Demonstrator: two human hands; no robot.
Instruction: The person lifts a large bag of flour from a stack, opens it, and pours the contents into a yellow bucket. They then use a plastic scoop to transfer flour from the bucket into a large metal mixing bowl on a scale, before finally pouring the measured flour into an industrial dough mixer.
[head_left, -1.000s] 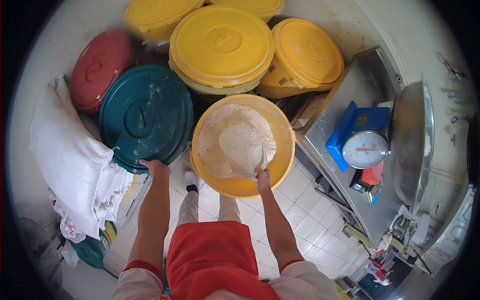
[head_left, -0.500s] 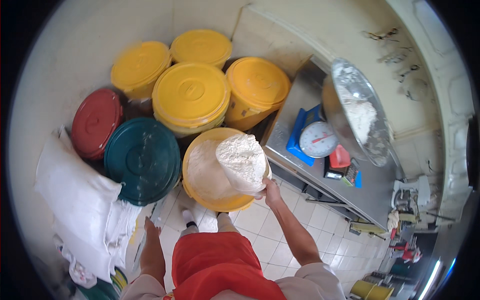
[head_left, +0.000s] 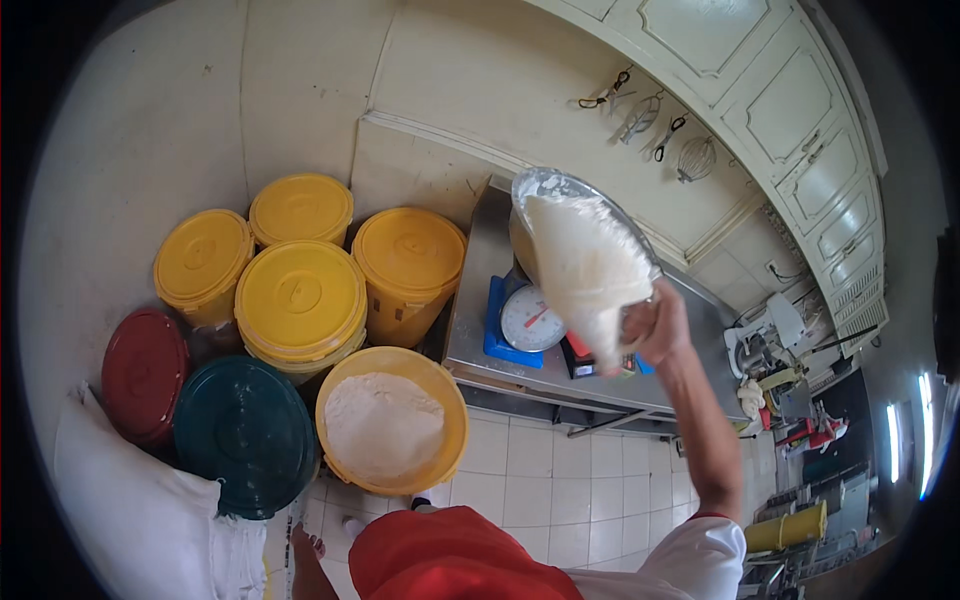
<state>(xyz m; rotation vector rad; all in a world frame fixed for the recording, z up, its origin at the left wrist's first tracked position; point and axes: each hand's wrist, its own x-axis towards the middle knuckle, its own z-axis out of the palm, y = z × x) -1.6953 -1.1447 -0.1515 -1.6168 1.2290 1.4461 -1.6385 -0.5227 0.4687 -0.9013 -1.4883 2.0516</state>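
Note:
My right hand (head_left: 655, 320) grips a pale scoop (head_left: 590, 275), raised and tilted at the steel bowl (head_left: 540, 182) on the scale; the scoop hides most of the bowl. The blue scale (head_left: 505, 335) with a round dial stands on a steel counter (head_left: 480, 250). Below and left of them is an uncovered yellow tub (head_left: 455, 400) holding flour (head_left: 380, 425). My left hand (head_left: 308, 542) hangs low beside the sacks, fingers loosely apart and empty.
Several lidded yellow tubs (head_left: 295, 295), a red tub (head_left: 140, 380) and a green tub (head_left: 235, 430) crowd the left corner beside white sacks (head_left: 130, 510). A mixer (head_left: 765, 335) is at the counter's far end. Utensils hang on the wall. A person (head_left: 825, 432) is in the background.
My right hand has lifted the loaded scoop from the tub up and right to the steel bowl. My left hand has left the green lid and dropped low. The view has swung toward the counter.

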